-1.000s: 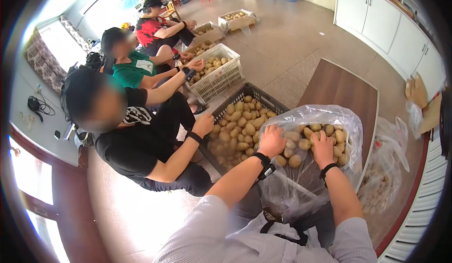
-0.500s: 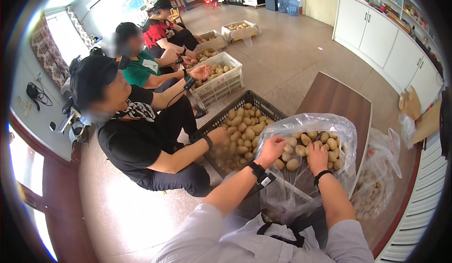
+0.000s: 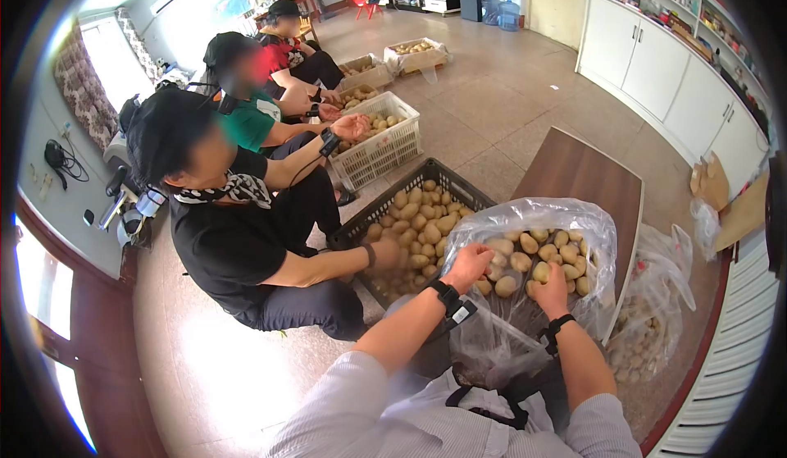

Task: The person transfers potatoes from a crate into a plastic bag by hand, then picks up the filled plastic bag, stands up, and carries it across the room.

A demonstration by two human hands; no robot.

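Potatoes [image 3: 569, 254] are gathered inside an open, clear plastic bag [image 3: 492, 339], which is spread over the near end of a brown wood-grained tabletop [image 3: 578, 167]. Their skins are seen as pale yellow to tan, mostly smooth, and some are marked by darker brown patches. Rounded and oval shapes are mixed, and those near the left side are dulled by the film. A single yellowish potato [image 3: 541, 272] is pinched by the fingers of the right hand [image 3: 551, 290] at the pile's near edge. The left hand [image 3: 469, 265] is placed at the bag's left edge with its fingers bent; whether film is pinched there cannot be told. Beside the bag, a dark crate [image 3: 369, 216] is filled with similar potatoes, and a co-worker's blurred hand [image 3: 392, 253] is held over it
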